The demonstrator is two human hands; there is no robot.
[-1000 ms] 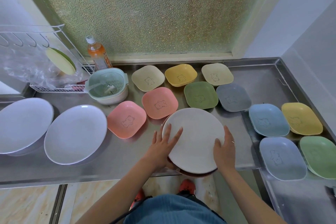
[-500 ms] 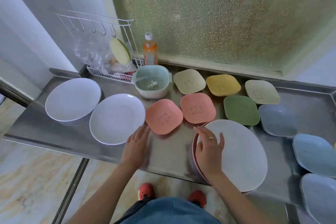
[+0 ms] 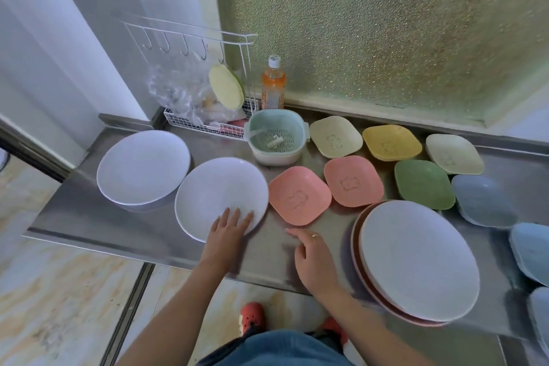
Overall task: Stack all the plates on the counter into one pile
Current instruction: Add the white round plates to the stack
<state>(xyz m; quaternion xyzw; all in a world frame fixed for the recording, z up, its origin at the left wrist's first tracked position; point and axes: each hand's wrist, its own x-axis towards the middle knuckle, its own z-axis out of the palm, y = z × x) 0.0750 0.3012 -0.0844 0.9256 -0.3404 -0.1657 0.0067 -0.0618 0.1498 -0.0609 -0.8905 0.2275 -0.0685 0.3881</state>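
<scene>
A pile of round plates, white on top with a pink rim below it, sits at the counter's front right. Two white round plates lie to the left: the nearer plate and the far left plate. My left hand rests flat with straight fingers on the near edge of the nearer white plate. Over the bare counter between that plate and the pile, my right hand is held open and holds nothing. Several small square dishes stand behind, among them a pink dish.
A mint strainer bowl, an orange bottle and a white wire rack with a plastic bag stand at the back left. Blue dishes line the right side. The steel counter's front edge drops to the floor.
The view has swung left. My left hand reached onto the nearer white plate, and my right hand came off the pile and moved left over the counter.
</scene>
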